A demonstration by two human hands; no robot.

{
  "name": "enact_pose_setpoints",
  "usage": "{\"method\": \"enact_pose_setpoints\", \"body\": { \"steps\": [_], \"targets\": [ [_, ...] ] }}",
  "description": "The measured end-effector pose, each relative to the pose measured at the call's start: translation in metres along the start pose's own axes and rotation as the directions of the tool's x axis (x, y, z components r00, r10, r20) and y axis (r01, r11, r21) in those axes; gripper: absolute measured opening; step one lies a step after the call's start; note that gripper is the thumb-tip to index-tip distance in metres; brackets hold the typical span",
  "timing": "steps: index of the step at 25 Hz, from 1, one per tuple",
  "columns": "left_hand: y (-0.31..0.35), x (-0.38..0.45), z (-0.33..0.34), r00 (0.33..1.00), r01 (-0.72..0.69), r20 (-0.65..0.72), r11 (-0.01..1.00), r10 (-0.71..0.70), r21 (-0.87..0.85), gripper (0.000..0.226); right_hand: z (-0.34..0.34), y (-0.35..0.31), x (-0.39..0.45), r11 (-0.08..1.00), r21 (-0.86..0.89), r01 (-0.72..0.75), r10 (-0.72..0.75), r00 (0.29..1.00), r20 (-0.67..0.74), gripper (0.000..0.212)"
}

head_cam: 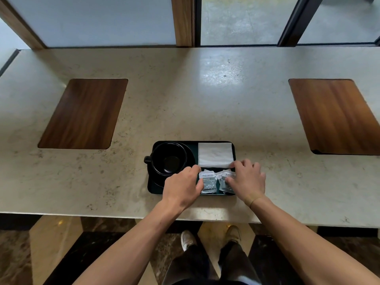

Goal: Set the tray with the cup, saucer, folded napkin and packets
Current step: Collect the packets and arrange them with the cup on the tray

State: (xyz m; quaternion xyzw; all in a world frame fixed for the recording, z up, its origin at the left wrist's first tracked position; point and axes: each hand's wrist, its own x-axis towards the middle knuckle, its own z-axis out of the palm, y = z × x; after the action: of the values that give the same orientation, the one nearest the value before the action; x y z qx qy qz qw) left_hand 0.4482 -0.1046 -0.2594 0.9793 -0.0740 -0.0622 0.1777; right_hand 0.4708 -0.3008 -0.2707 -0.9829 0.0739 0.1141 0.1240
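Both hands cover the tray's [151,188] near edge, left hand [182,187] and right hand [247,179] each pinching a half-hidden packet [208,183], saucer [190,153] mostly under the cup [168,159].

Bare forearms, a thin band [253,200] on the right wrist, dark trousers [205,264], pale sneakers [187,239] at 6 o'clock.

Black tray [151,189] lies on pale stone counter [185,103]
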Motion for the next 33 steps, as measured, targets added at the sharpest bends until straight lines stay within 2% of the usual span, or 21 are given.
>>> {"method": "enact_pose_setpoints", "body": {
  "steps": [5, 10, 14, 17, 21, 29, 33],
  "targets": [
    [0.002, -0.002, -0.007, 0.999, -0.016, -0.041, 0.999, 0.015, -0.041, 0.026, -0.010, 0.004, -0.006, 0.974, 0.228, 0.002, 0.032, 0.989, -0.145, 0.024],
    [0.009, -0.008, -0.026, 0.988, -0.007, -0.152, 0.988, -0.017, -0.157, 0.017, -0.028, 0.015, -0.009, 0.901, 0.430, 0.065, 0.021, 0.981, -0.191, 0.014],
    [0.009, -0.018, -0.035, 0.963, 0.064, -0.239, 0.967, -0.124, -0.245, 0.011, -0.035, 0.018, -0.008, 0.873, 0.466, 0.146, -0.070, 0.982, -0.176, 0.017],
    [0.004, -0.028, -0.039, 0.950, 0.118, -0.246, 0.949, -0.194, -0.294, 0.010, -0.038, 0.011, -0.009, 0.853, 0.473, 0.220, -0.180, 0.975, -0.127, 0.024],
    [-0.024, -0.039, -0.053, 0.936, 0.145, -0.259, 0.930, -0.239, -0.337, 0.010, -0.041, -0.011, -0.011, 0.836, 0.492, 0.244, -0.264, 0.964, -0.029, 0.032],
    [-0.118, -0.025, -0.067, 0.918, 0.230, -0.193, 0.864, -0.345, -0.449, 0.015, -0.026, -0.085, 0.006, 0.822, 0.522, 0.226, -0.312, 0.947, 0.081, 0.057],
    [-0.155, -0.009, -0.065, 0.953, 0.259, -0.016, 0.846, -0.301, -0.467, 0.028, -0.009, -0.115, 0.015, 0.829, 0.528, 0.186, -0.315, 0.935, 0.165, 0.079]
  ]
}}
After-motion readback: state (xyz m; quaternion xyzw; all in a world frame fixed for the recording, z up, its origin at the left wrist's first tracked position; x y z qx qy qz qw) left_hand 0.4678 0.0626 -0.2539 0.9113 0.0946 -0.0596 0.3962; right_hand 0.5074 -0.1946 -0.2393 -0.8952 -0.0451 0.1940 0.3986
